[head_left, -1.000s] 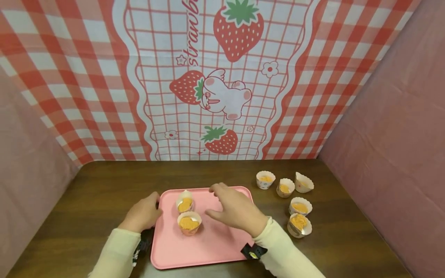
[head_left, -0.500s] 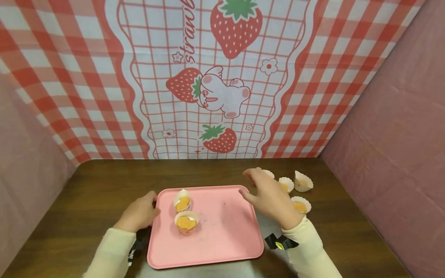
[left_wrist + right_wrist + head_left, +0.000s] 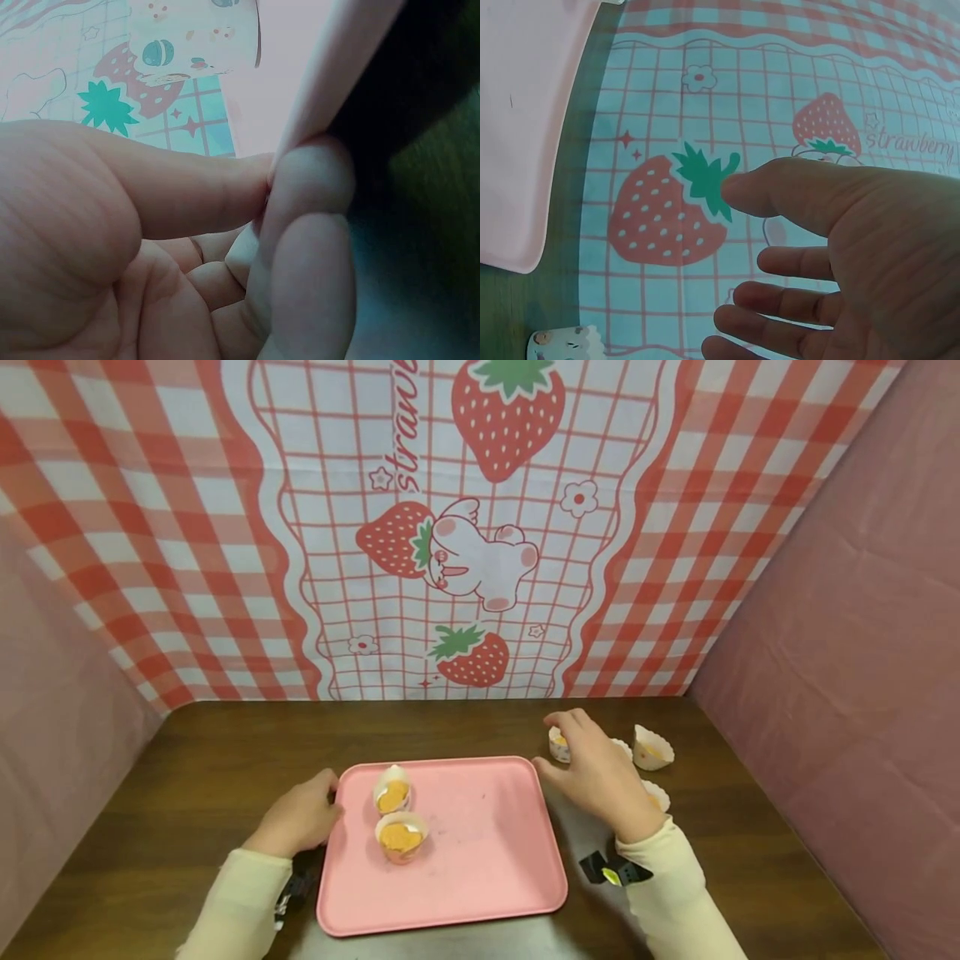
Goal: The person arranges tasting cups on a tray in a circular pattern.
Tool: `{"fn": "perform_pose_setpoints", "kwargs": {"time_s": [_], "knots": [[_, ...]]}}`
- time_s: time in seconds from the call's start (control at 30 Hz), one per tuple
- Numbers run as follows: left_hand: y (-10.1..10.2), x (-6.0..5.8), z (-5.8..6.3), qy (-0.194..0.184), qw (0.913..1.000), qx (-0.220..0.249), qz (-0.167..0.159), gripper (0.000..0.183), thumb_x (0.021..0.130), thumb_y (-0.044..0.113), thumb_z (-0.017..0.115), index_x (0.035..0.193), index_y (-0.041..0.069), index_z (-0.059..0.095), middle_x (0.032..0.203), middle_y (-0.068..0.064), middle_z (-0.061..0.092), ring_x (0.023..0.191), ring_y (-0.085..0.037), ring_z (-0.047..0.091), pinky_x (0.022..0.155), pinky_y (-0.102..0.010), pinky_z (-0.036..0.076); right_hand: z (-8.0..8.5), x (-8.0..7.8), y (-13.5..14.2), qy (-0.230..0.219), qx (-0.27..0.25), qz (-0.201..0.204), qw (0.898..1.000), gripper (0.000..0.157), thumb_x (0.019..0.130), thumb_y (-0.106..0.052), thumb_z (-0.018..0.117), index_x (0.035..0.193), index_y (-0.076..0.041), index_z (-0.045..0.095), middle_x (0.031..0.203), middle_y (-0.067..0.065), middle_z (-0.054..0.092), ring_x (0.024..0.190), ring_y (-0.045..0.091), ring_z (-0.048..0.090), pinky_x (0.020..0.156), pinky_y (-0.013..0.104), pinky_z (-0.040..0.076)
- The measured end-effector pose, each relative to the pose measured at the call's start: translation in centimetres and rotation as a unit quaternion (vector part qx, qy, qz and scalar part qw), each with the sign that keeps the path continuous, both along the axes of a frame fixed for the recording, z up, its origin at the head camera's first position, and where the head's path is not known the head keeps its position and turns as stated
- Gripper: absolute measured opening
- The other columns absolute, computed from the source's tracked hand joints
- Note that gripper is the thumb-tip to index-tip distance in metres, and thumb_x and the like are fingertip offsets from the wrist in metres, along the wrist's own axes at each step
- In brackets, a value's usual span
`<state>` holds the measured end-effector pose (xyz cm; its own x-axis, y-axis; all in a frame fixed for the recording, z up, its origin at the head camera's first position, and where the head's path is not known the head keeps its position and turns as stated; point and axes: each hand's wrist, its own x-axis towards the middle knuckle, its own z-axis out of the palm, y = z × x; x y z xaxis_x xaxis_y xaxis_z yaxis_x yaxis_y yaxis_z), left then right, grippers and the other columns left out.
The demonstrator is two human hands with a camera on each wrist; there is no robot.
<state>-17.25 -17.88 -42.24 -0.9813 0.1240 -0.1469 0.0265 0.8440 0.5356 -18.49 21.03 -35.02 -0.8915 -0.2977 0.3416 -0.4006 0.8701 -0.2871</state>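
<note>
My left hand (image 3: 302, 816) grips the left rim of a pink tray (image 3: 487, 860); the left wrist view shows thumb and fingers pinching the tray's edge (image 3: 330, 82). Two cupcakes in pale paper cups with orange-yellow tops, a far one (image 3: 392, 795) and a nearer one (image 3: 401, 838), stand on the tray's left half. My right hand (image 3: 596, 777) holds nothing. Its thumb and fingers are spread, close to a cupcake (image 3: 558, 747) behind the tray's right corner. That same paper cup (image 3: 566, 345) shows at the lower left in the right wrist view, below the fingers.
Beyond my right hand lies a tilted cupcake (image 3: 652, 750). Other cupcakes are partly covered by that hand, one with its rim (image 3: 657, 795) showing beside the wrist. A strawberry-print cloth (image 3: 468, 560) hangs behind the dark wooden table (image 3: 247, 735).
My right hand has moved from above the tray to the right and back, reaching the cupcakes beside it. The left hand keeps its hold on the tray rim.
</note>
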Motion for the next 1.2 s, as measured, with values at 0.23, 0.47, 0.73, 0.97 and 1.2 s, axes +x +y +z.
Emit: {"fn": "perform_pose_setpoints", "kwargs": {"time_s": [0.23, 0.47, 0.73, 0.97, 1.2], "knots": [[-0.09, 0.05, 0.11, 0.001, 1.0000, -0.004, 0.001, 0.024, 0.096, 0.014, 0.062, 0.116, 0.001, 0.060, 0.101, -0.015, 0.069, 0.080, -0.026, 0.060, 0.073, -0.047, 0.052, -0.22, -0.09, 0.05, -0.004, -0.002, -0.002, 1.000, 0.053, 0.085, -0.027, 0.079, 0.129, -0.004, 0.061, 0.121, 0.014, 0.062, 0.110, 0.030, 0.065, 0.086, 0.050, 0.055], [-0.17, 0.14, -0.12, -0.006, 1.0000, -0.006, 0.004, 0.026, 0.096, 0.015, 0.062, 0.117, 0.001, 0.059, 0.100, -0.014, 0.068, 0.080, -0.026, 0.060, 0.073, -0.047, 0.052, -0.43, -0.06, 0.16, -0.003, -0.002, -0.004, 1.000, 0.054, 0.085, -0.026, 0.079, 0.130, -0.003, 0.060, 0.123, 0.015, 0.062, 0.112, 0.032, 0.064, 0.088, 0.051, 0.054], [-0.18, 0.30, -0.14, -0.017, 0.9998, -0.004, 0.010, 0.029, 0.097, 0.015, 0.063, 0.121, 0.000, 0.058, 0.101, -0.014, 0.068, 0.080, -0.026, 0.059, 0.072, -0.046, 0.052, -0.62, -0.01, 0.17, -0.009, 0.005, -0.009, 1.000, 0.055, 0.085, -0.028, 0.080, 0.131, -0.004, 0.060, 0.124, 0.015, 0.062, 0.112, 0.032, 0.063, 0.086, 0.052, 0.054], [-0.16, 0.28, -0.10, -0.020, 0.9997, -0.004, 0.012, 0.029, 0.096, 0.015, 0.063, 0.121, 0.001, 0.059, 0.100, -0.013, 0.067, 0.080, -0.026, 0.059, 0.073, -0.045, 0.052, -0.40, 0.06, 0.12, -0.010, 0.005, -0.010, 1.000, 0.057, 0.084, -0.027, 0.080, 0.131, -0.004, 0.059, 0.125, 0.016, 0.061, 0.113, 0.033, 0.063, 0.086, 0.052, 0.054], [-0.17, 0.17, -0.15, -0.020, 0.9997, 0.005, 0.010, 0.030, 0.096, 0.016, 0.063, 0.121, 0.001, 0.058, 0.099, -0.012, 0.067, 0.079, -0.026, 0.059, 0.071, -0.044, 0.052, -0.79, 0.04, -0.23, -0.030, 0.020, -0.017, 0.999, 0.057, 0.087, -0.031, 0.080, 0.132, -0.004, 0.059, 0.126, 0.016, 0.060, 0.108, 0.032, 0.063, 0.077, 0.050, 0.055]]}}
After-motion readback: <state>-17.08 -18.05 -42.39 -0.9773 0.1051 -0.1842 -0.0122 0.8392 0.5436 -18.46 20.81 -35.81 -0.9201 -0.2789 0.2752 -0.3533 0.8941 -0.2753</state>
